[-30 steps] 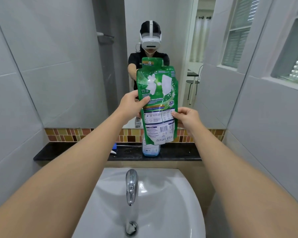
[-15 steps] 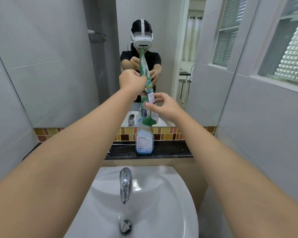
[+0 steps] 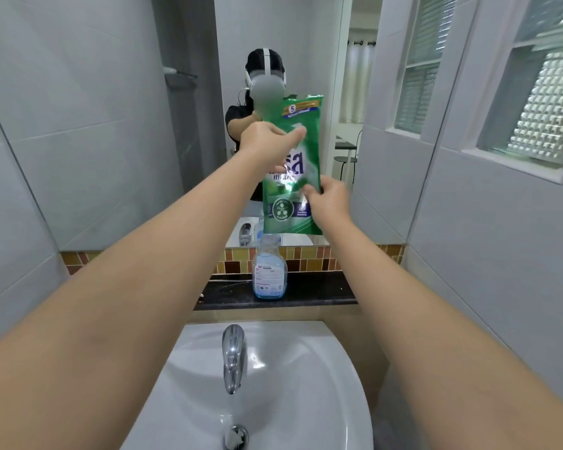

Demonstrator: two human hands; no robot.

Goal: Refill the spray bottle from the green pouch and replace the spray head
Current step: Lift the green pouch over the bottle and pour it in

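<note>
- Now the green pouch (image 3: 291, 170) hangs upside down over the open spray bottle (image 3: 269, 274) on the black shelf (image 3: 319, 293).
- Left hand (image 3: 267, 144) fingers are curled on its upper part; right hand (image 3: 327, 203) fingers pinch its lower edge.
- Keep the low corner right over the bottle neck.
- Squeeze slowly, or it may spill.

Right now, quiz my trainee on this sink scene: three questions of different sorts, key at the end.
1. True or false: the spray bottle on the dark ledge has its spray head on.
2. Which hand grips the green pouch higher up? A) left hand B) right hand
3. Fill in: the pouch's bottom edge hangs just above the bottle's ____.

Key
1. False; the neck is bare and no spray head shows.
2. A; the left hand pinches it near the top, the right holds the lower right edge.
3. Open neck.
</note>
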